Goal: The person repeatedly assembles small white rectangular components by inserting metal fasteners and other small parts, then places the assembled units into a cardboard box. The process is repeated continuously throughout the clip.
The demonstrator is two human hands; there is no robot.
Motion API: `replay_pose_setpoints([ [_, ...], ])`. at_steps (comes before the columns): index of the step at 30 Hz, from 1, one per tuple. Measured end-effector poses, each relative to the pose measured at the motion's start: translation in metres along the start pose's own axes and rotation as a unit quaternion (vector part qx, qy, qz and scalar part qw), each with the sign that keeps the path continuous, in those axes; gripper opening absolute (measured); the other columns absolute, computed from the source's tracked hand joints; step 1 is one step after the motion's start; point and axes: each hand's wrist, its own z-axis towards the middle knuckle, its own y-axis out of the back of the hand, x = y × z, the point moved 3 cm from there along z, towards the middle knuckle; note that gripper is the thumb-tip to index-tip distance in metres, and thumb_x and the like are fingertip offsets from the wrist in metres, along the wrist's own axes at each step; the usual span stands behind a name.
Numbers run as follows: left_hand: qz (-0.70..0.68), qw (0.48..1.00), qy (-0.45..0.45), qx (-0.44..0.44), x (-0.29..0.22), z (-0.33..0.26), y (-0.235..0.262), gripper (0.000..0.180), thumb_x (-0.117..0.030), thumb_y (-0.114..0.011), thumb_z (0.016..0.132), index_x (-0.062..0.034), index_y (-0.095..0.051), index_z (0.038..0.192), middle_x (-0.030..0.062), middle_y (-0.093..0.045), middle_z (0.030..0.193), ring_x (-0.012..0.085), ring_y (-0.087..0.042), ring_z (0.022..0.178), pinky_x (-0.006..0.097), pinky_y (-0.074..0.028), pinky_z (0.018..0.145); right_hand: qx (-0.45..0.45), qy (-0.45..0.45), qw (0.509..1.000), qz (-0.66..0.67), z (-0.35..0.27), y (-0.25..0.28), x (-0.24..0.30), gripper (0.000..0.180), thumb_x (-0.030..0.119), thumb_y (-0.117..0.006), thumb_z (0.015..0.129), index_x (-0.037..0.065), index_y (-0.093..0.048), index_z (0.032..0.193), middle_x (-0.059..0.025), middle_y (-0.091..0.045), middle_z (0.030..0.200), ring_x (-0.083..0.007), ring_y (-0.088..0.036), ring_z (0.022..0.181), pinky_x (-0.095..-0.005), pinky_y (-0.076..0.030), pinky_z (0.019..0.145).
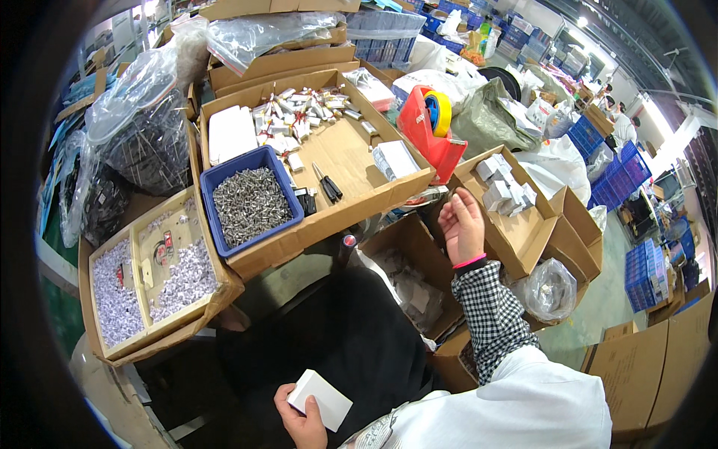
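Note:
My left hand (pixel 299 423) is low in the view, over my dark lap, and holds a small white box (pixel 320 400). My right hand (pixel 462 224), with a pink band at the wrist and a checked sleeve, is stretched out with loose fingers and nothing in it. It hovers at the near edge of an open cardboard box (pixel 523 232) that holds several small white boxes (pixel 505 187).
Ahead lies a big cardboard tray (pixel 344 150) with a blue bin of metal screws (pixel 250 202), small white parts, screwdrivers (pixel 327 183) and a red tape dispenser (pixel 428 127) beside it. A tray of pale small parts (pixel 149 277) sits left. Plastic bags and cartons surround me.

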Motion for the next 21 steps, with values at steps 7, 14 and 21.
replay_pose_setpoints([
  [7, 0.014, 1.0, -0.008, 0.003, 0.002, 0.001, 0.0, 0.036, -0.003, -0.057, 0.088, 0.0015, -0.043, 0.121, 0.0117, -0.05, 0.111, 0.0201, -0.051, 0.1, 0.031, -0.04, 0.09, -0.029, -0.022, 0.999, 0.02, -0.019, 0.007, -0.048, 0.027, 0.013, -0.06, 0.09, 0.008, -0.048, 0.114, -0.0021, -0.059, 0.081, -0.0102, -0.057, 0.071, -0.0245, -0.049, 0.066],
  [14, 0.027, 1.0, 0.003, -0.003, -0.001, 0.0, -0.003, 0.036, -0.003, -0.057, 0.087, 0.0014, -0.043, 0.12, 0.0113, -0.05, 0.11, 0.0196, -0.051, 0.099, 0.03, -0.04, 0.09, -0.027, 0.069, 0.993, 0.087, -0.002, -0.024, -0.05, 0.022, 0.014, -0.061, 0.089, 0.008, -0.045, 0.103, -0.0025, -0.057, 0.078, -0.0108, -0.055, 0.069, -0.0239, -0.046, 0.063],
  [21, 0.03, 0.999, 0.008, -0.008, -0.008, 0.0, -0.005, 0.036, -0.003, -0.057, 0.087, 0.0027, -0.043, 0.12, 0.0121, -0.05, 0.11, 0.0202, -0.05, 0.101, 0.031, -0.039, 0.091, -0.018, 0.095, 0.993, 0.068, 0.013, -0.035, -0.045, 0.025, 0.015, -0.063, 0.088, 0.008, -0.044, 0.102, -0.0031, -0.056, 0.077, -0.0105, -0.055, 0.066, -0.0237, -0.046, 0.062],
])
